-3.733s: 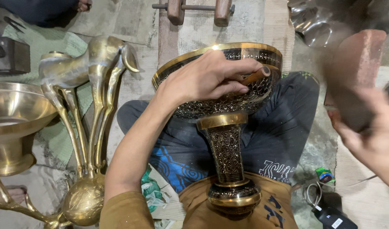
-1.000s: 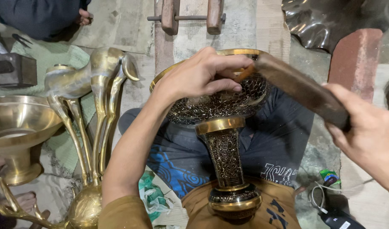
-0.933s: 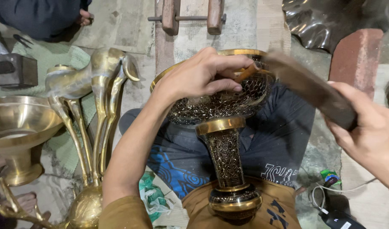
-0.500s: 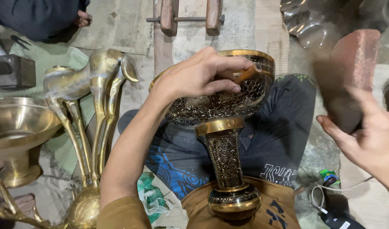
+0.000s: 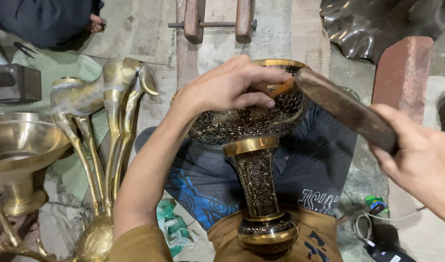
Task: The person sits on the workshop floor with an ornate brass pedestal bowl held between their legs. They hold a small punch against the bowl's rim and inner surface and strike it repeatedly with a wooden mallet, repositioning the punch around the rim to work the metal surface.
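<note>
A brass goblet-shaped vase with dark engraved patterning lies tilted across my lap, its foot toward me and its bowl away. My left hand rests on the bowl and pinches a small chisel-like punch against the engraved surface. My right hand grips a dark wooden mallet whose far end meets the top of the punch.
A brass deer figure stands at my left beside a plain brass bowl on a stem. A red brick and crumpled metal sheet lie at upper right. Another person in dark clothing sits at upper left. Cables lie lower right.
My right hand swung the mallet back away from the vase half a second ago and has now brought it down onto the punch. The left hand and vase stayed put.
</note>
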### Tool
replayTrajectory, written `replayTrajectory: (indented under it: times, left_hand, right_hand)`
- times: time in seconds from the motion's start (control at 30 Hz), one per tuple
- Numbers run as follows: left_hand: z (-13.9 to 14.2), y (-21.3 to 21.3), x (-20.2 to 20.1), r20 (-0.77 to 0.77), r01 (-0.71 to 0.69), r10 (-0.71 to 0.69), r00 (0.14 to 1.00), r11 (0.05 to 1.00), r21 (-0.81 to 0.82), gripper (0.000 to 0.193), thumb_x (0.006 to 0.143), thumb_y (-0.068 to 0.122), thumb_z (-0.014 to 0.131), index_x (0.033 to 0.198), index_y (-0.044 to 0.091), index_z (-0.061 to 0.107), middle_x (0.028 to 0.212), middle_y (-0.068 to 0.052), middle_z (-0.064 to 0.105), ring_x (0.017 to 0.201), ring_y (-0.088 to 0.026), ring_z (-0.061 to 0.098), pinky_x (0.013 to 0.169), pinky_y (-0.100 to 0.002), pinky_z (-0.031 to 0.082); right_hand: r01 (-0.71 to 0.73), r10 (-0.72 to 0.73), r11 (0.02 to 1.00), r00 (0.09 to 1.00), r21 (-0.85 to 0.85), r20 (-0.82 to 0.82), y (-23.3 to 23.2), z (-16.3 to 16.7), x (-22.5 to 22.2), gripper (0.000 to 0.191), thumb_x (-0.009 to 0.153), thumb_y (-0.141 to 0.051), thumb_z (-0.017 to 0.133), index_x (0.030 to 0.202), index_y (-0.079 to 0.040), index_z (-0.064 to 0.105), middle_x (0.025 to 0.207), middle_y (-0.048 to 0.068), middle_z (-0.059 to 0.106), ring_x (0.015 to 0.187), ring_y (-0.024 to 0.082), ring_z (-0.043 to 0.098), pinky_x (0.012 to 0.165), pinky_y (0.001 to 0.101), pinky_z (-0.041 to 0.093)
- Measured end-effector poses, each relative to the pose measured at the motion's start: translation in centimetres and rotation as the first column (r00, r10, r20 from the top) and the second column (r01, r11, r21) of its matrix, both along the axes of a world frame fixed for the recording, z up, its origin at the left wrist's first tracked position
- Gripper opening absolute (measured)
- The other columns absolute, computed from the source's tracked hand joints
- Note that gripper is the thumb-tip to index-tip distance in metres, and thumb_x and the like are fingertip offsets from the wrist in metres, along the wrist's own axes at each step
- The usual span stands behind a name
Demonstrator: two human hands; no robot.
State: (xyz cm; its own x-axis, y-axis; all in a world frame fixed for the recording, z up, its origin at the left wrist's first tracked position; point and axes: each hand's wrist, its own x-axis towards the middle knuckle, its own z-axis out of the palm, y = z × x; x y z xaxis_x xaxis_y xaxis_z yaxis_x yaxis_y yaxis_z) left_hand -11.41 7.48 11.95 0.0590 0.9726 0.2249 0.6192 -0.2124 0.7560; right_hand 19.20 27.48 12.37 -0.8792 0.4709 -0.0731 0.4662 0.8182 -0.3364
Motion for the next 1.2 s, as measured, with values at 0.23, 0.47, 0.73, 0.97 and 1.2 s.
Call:
replayTrajectory:
  times: [0.23, 0.47, 0.73, 0.97, 1.2]
  left_hand:
    - [0.1, 0.0, -0.3, -0.001, 0.021, -0.021, 1.0, 1.0, 0.002, 0.047, 0.093, 0.015, 0.08, 0.135, 0.003, 0.064, 0.094, -0.016, 0.078, 0.077, -0.026, 0.078, 0.068, -0.037, 0.058]
    - [0.2, 0.2, -0.4, 0.0, 0.032, -0.032, 0.999, 0.999, 0.008, 0.046, 0.094, 0.015, 0.08, 0.135, 0.004, 0.064, 0.094, -0.016, 0.077, 0.078, -0.028, 0.077, 0.069, -0.038, 0.057]
    - [0.3, 0.3, -0.2, -0.003, 0.007, -0.007, 1.0, 0.999, -0.042, 0.046, 0.093, 0.017, 0.08, 0.135, 0.005, 0.064, 0.092, -0.015, 0.078, 0.077, -0.027, 0.077, 0.068, -0.039, 0.057]
    - [-0.2, 0.5, -0.1, 0.006, 0.016, -0.016, 1.0, 1.0, -0.023, 0.047, 0.094, 0.015, 0.079, 0.137, 0.007, 0.063, 0.098, -0.015, 0.079, 0.081, -0.026, 0.079, 0.071, -0.038, 0.059]
    - [-0.7, 0.0, -0.1, 0.072, -0.028, 0.027, 0.997, 0.999, 0.024, 0.049, 0.095, 0.014, 0.081, 0.14, 0.009, 0.062, 0.108, -0.013, 0.08, 0.089, -0.021, 0.081, 0.078, -0.032, 0.065]
  right_hand:
    - [-0.046, 0.033, 0.997, 0.978, -0.059, -0.207, -0.4, 0.1, 0.1, 0.058, 0.083, -0.018, 0.08, 0.136, -0.008, 0.057, 0.089, 0.021, 0.071, 0.078, 0.035, 0.073, 0.066, 0.0422, 0.057]
    - [0.037, -0.071, 0.986, 0.976, -0.163, -0.208, -0.8, 0.6, -0.1, 0.061, 0.084, -0.019, 0.079, 0.138, -0.01, 0.055, 0.082, 0.018, 0.069, 0.074, 0.033, 0.073, 0.067, 0.0425, 0.056]
    - [-0.05, 0.052, 0.998, 0.997, 0.029, -0.051, -0.9, 0.2, 0.3, 0.062, 0.08, -0.016, 0.083, 0.137, -0.012, 0.059, 0.082, 0.016, 0.072, 0.07, 0.032, 0.073, 0.061, 0.04, 0.056]
    - [-0.087, 0.076, 0.986, 0.994, 0.143, 0.081, -0.7, 0.0, 0.5, 0.063, 0.079, -0.015, 0.083, 0.139, -0.016, 0.062, 0.078, 0.013, 0.073, 0.068, 0.031, 0.073, 0.059, 0.039, 0.056]
    - [-0.074, 0.073, 0.997, 0.995, -0.002, -0.065, 0.8, -2.0, 2.0, 0.058, 0.084, -0.011, 0.082, 0.138, -0.01, 0.061, 0.081, 0.012, 0.072, 0.068, 0.025, 0.072, 0.061, 0.0344, 0.054]
